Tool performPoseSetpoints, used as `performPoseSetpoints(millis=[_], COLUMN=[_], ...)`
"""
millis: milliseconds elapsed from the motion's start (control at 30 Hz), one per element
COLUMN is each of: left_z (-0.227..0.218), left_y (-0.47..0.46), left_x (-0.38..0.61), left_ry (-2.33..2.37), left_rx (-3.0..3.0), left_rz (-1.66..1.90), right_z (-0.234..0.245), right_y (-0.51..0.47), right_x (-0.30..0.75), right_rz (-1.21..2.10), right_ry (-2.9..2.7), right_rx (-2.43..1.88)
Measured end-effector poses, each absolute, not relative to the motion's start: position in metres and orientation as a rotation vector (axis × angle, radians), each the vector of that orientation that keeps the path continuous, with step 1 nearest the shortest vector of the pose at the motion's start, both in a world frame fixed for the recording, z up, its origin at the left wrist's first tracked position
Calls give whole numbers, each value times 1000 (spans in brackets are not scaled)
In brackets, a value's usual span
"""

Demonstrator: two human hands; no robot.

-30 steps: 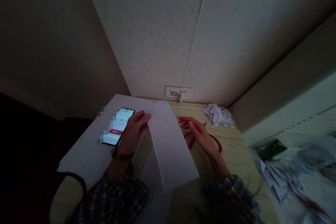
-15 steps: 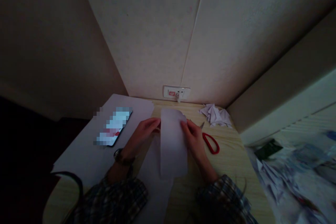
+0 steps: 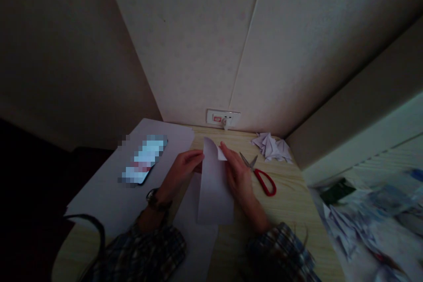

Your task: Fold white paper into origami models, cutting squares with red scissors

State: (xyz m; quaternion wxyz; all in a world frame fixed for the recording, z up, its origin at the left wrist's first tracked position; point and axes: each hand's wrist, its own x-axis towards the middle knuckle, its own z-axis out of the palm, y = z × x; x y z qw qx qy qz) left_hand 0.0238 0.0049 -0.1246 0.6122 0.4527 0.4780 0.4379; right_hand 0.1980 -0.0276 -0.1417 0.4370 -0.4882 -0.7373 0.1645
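Note:
A white strip of paper (image 3: 214, 198) is held up over the table between my hands. My left hand (image 3: 185, 163) pinches its left edge near the top, fingers closed. At the upper right, my right hand (image 3: 238, 174) bends the corner over, and a small folded flap shows by its fingertips. Its fingers lie together against the paper; the thumb is mostly hidden. Below the strip lies another white sheet (image 3: 194, 246). Just right of my right hand rest red-handled scissors (image 3: 259, 174), their blades spread apart.
A phone (image 3: 144, 161) with a lit, blurred screen lies on a stack of white paper (image 3: 99, 198) at the left. Folded paper pieces (image 3: 271, 146) sit at the back right of the wooden table (image 3: 291, 202). A wall socket (image 3: 223, 117) holds a plug. More folded papers (image 3: 346, 229) lie at right.
My right hand has moved up and inward, turning the strip's top right corner over into a flap. More of the scissors' blades shows. My left hand stays almost in place.

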Motion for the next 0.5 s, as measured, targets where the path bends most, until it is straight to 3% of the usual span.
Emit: performPoseSetpoints(millis=[500], left_z=[-127], left_y=[8], left_x=[23], left_ry=[1114], left_rx=[1191], left_rz=[1011], right_z=[-144], right_y=[-24], right_x=[195], right_rz=[229], right_ry=[-2143], right_rx=[-1287])
